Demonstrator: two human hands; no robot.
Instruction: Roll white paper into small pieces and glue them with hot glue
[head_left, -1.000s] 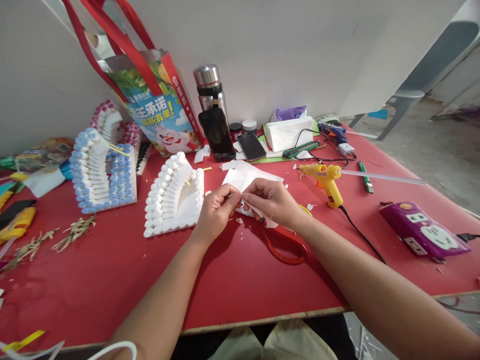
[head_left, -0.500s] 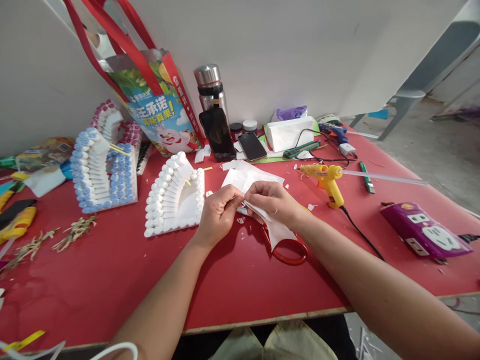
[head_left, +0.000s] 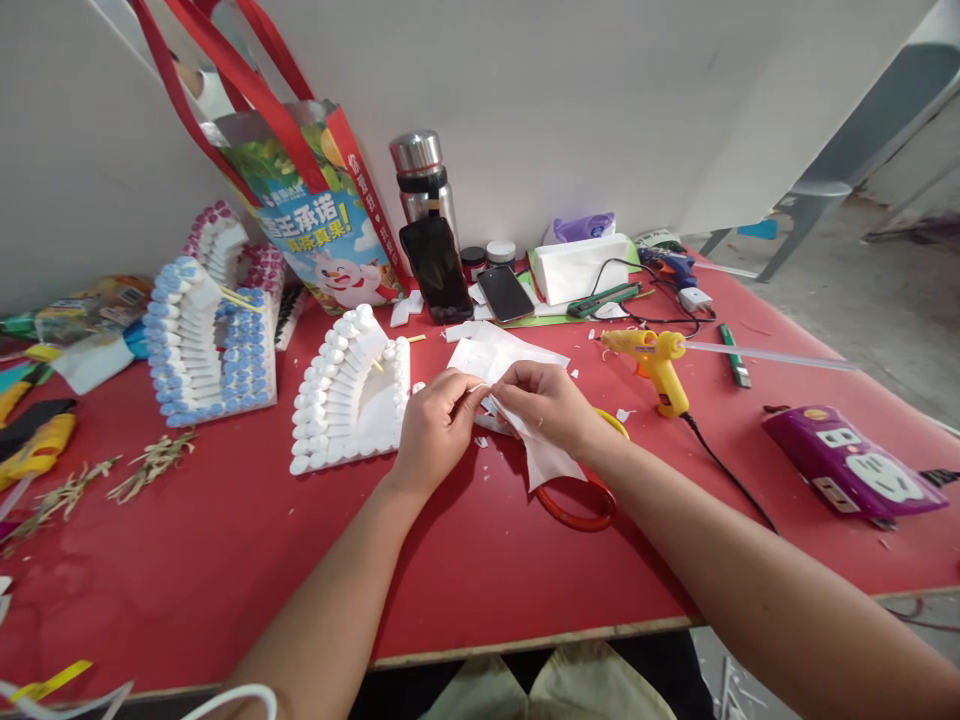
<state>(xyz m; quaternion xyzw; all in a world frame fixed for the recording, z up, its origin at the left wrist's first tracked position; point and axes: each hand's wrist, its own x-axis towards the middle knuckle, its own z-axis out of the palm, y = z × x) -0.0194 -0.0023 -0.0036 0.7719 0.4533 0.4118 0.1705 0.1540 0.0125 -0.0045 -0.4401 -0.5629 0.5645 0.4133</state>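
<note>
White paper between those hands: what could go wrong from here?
The white paper, pinched by the left hand and right hand, might tear. Its loose end overlaps the red handle and could catch there. The cord of the yellow glue gun passes close by the right forearm, so a sweep might tug it.

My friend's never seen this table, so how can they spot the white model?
Find the red table, then the big bag at its back. In front of that bag, beside the left hand, is the white model. Its knobs are all white, unlike the blue model and pink model to its left.
</note>
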